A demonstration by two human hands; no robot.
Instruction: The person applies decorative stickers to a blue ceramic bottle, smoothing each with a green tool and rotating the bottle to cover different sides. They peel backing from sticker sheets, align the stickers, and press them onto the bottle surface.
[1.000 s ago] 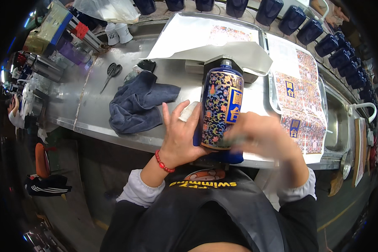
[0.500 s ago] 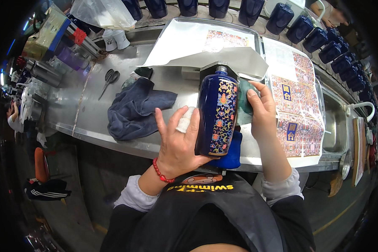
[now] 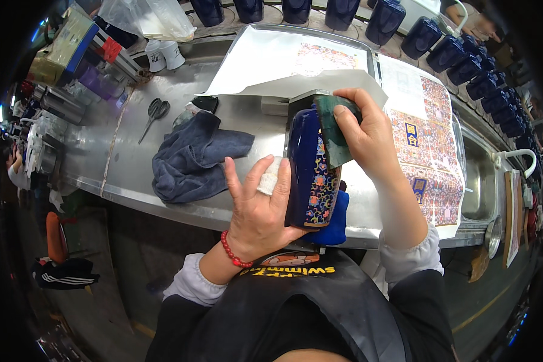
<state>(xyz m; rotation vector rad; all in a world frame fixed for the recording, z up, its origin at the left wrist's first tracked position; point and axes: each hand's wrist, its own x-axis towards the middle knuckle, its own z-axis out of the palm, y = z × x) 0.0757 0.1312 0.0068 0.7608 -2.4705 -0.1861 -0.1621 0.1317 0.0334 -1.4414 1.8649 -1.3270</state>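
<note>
A dark blue glossy bottle [image 3: 301, 175] stands tilted in front of me, with a colourful floral decal [image 3: 323, 199] down its right side. Against its left side and lower edge rests my left hand [image 3: 256, 205], steadying it with fingers spread and thumb at the base. One finger of that hand wears a white wrap [image 3: 268, 181]. My right hand [image 3: 368, 130] pinches a dark green flexible scraper sheet [image 3: 338, 145] between thumb and fingers. The sheet lies over the bottle's shoulder and upper decal, hiding the neck.
A crumpled grey-blue cloth [image 3: 190, 160] and black scissors [image 3: 154, 114] lie left on the metal table [image 3: 133, 145]. Printed decal sheets [image 3: 428, 151] spread to the right, beside a sink [image 3: 479, 181]. A white sheet [image 3: 259, 60] covers a tray behind. Several blue bottles [image 3: 383, 24] line the far side.
My right hand has moved up and left, bringing the green scraper from beside the bottle onto its shoulder and decal. The bottle has turned slightly; my left hand stays against it.
</note>
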